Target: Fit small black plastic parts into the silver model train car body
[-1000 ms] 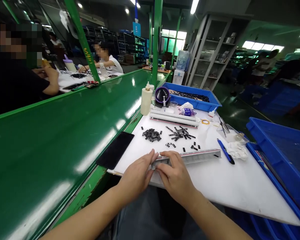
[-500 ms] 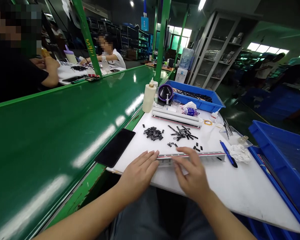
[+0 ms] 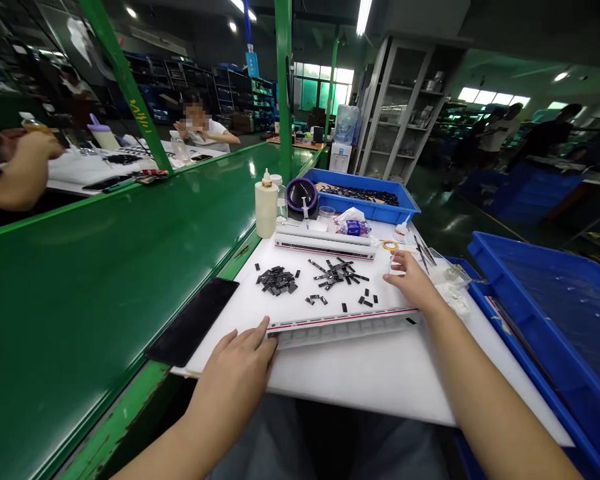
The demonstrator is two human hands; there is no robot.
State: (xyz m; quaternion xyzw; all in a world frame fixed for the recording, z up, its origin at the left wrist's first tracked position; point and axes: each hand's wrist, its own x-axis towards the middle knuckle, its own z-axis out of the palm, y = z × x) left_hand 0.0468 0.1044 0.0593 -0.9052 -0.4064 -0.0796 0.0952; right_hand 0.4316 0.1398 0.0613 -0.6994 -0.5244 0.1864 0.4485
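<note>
Hands are well apart rn. Left hand (image 3: 235, 377) lies flat w/ fingertips touching the near-left end of the long rail (image 3: 343, 325), a clear plastic strip w/ a red line along its top edge, lying across the white board (image 3: 380, 377), which is smooth and matte. Right hand (image 3: 414, 280) is open, fingers spread, holding nothing, just past the rail's right end, near a thin yellow ring (image 3: 390, 245).

Behind the rail, 2 bigger heaps of small black parts: blocky bits in a pile (image 3: 277, 279) to the left, longer thin strips (image 3: 337, 272) in the middle, plus a scatter of loose ones closer to the rail, too tiny to count. Further back from the rail lie more white rails (image 3: 325, 243), can't tell how many, 1 cream squeeze bottle (image 3: 266, 207), 1 round purple-rimmed thing (image 3: 301, 195) and 1 blue bin (image 3: 365, 197) w/ dark parts inside. Left of the rail, a glossy black slab (image 3: 193, 322) sits half on the green conveyor (image 3: 105, 267). Right of the rail, another blue bin (image 3: 545, 293).
</note>
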